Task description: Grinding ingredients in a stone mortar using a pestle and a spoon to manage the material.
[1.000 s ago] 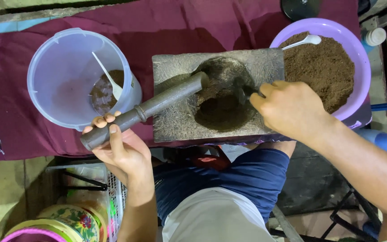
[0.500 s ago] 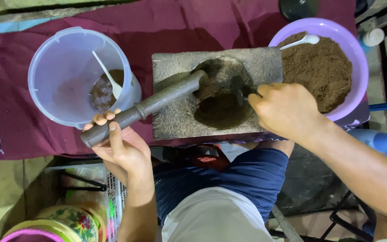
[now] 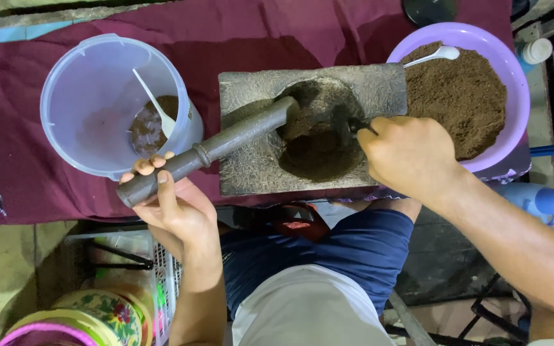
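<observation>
Here, two hands work at a grey stone block with a bowl-shaped hollow full of brown powder.

The left hand (image 3: 174, 208) has its grip closed around the low end of a long dark pestle (image 3: 213, 148), which leans up to the right so its top end rests at the edge of the hollow. The right hand (image 3: 408, 154) has its grip closed on a small dark tool (image 3: 349, 125) that pokes into the brown powder (image 3: 315, 150) in the stone block (image 3: 258, 173). The block sits in the middle of the desk, on a dark red cloth (image 3: 238, 38). To its left stands a clear tub (image 3: 97, 64) with a white spoon (image 3: 155, 106) and a little powder inside. To its right, touching the block, is a purple bowl (image 3: 514, 83) heaped with the same brown powder, with another white spoon (image 3: 434, 56) lying on top.
</observation>
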